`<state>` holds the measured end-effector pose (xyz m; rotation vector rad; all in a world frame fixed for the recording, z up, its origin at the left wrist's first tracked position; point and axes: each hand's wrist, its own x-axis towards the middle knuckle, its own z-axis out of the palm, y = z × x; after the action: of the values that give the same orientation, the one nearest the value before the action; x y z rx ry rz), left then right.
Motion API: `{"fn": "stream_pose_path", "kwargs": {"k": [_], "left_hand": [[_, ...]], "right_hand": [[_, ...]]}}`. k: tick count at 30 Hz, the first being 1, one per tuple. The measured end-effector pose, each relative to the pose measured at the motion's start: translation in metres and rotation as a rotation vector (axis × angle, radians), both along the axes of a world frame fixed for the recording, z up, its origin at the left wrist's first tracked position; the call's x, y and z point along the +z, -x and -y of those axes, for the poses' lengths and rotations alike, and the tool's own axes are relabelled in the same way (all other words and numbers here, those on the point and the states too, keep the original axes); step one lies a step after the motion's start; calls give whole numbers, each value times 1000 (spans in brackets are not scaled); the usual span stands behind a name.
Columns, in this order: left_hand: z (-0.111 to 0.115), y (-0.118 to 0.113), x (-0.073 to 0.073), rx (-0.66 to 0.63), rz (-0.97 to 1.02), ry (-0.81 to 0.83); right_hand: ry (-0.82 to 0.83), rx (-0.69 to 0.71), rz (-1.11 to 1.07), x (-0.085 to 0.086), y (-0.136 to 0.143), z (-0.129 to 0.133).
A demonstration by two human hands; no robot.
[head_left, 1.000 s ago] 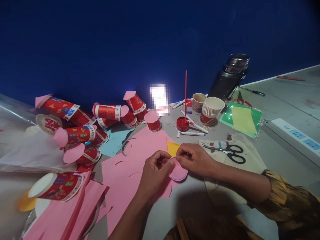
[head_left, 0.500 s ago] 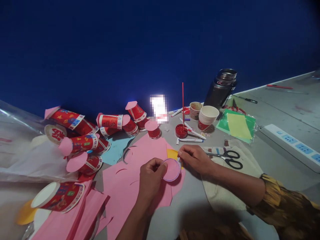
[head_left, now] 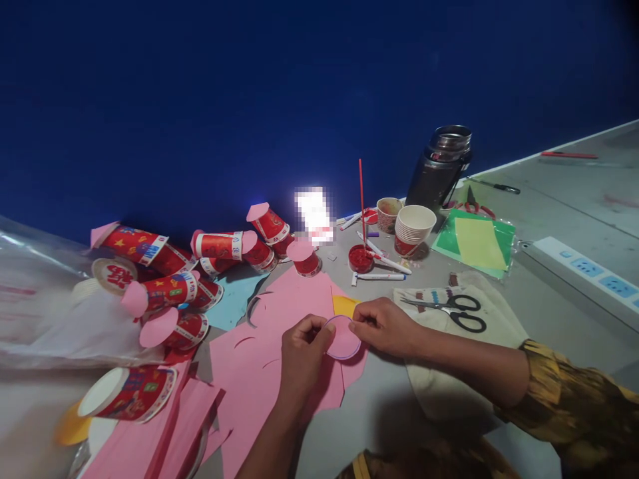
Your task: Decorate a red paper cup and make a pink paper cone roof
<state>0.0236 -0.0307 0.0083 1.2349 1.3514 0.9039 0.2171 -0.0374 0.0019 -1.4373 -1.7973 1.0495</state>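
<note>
Between my hands is a round piece of pink paper (head_left: 343,339) with a purple line around its edge. My left hand (head_left: 303,349) pinches its left side between thumb and fingers. At the upper right edge, the closed fingertips of my right hand (head_left: 388,324) grip the same disc. Beneath lie large pink paper sheets (head_left: 289,299) with curved cuts, and a bit of yellow paper (head_left: 343,305) shows behind the disc. Black-handled scissors (head_left: 464,311) rest on a cream cloth (head_left: 434,382) beside my right forearm.
Red paper cups with pink paper tops (head_left: 162,289) crowd the left, near a plastic bag (head_left: 44,313). Behind are a pot of red paint (head_left: 360,259) with a stick, markers (head_left: 382,277), stacked cups (head_left: 415,226) and a dark flask (head_left: 438,173). A power strip (head_left: 589,266) lies right.
My right fingers have shifted left and now grip the disc's upper right edge. A small pale piece seen by them earlier is no longer visible. The view has moved slightly.
</note>
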Motion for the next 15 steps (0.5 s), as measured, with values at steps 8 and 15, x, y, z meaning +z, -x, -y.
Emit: {"fn": "stream_pose_path", "kwargs": {"k": [8,15], "left_hand": [[-2,-4,5,-20,-2,42],[-2,-1,-1,-21,-31,63]], "right_hand": [[-13,33,125,0,-1,-2],[14,87,234,1,0,-2]]}}
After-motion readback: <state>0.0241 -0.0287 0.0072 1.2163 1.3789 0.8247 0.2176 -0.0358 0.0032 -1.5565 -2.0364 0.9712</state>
